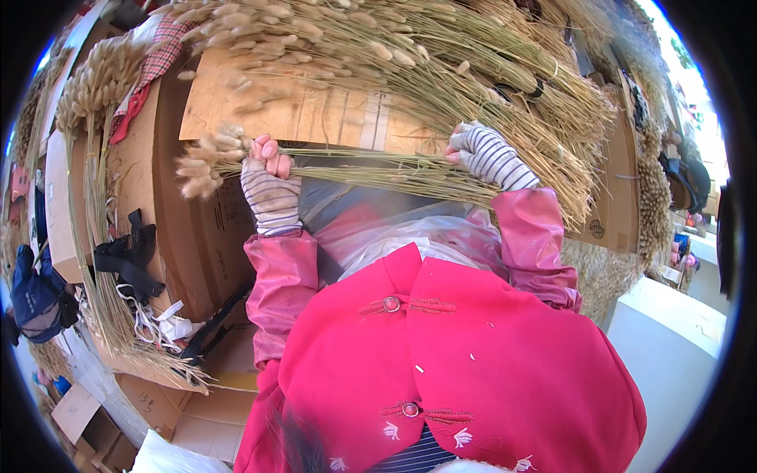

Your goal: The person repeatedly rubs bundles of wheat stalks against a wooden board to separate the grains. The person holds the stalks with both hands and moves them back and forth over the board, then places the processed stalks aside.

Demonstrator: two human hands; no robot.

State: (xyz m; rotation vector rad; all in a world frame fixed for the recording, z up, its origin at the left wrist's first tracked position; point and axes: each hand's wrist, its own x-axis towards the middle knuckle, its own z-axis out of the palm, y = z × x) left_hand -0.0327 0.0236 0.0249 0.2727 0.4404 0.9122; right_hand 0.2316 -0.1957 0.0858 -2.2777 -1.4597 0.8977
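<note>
My left hand [271, 186], in a striped fingerless glove, is closed around a small bunch of dried bunny-tail grass. The fluffy seed heads [207, 162] stick out to its left, and the long thin stems [378, 175] run right, across my lap. My right hand [488, 155], gloved alike, has its fingers curled on stems near the other end; its palm side is hidden. Just beyond it lies a large heap of the same dried grass [437, 65], heads to the left and cut ends to the right. Under the heap is a wooden board [266, 112].
At left, a cardboard box [204, 260] carries black fabric strips [130, 257], white ties [174, 325] and tied bunny-tail bunches [97, 83]. A checked cloth [157, 62] hangs behind. Plastic sheeting [402, 227] covers my lap. A white box [662, 337] stands at lower right.
</note>
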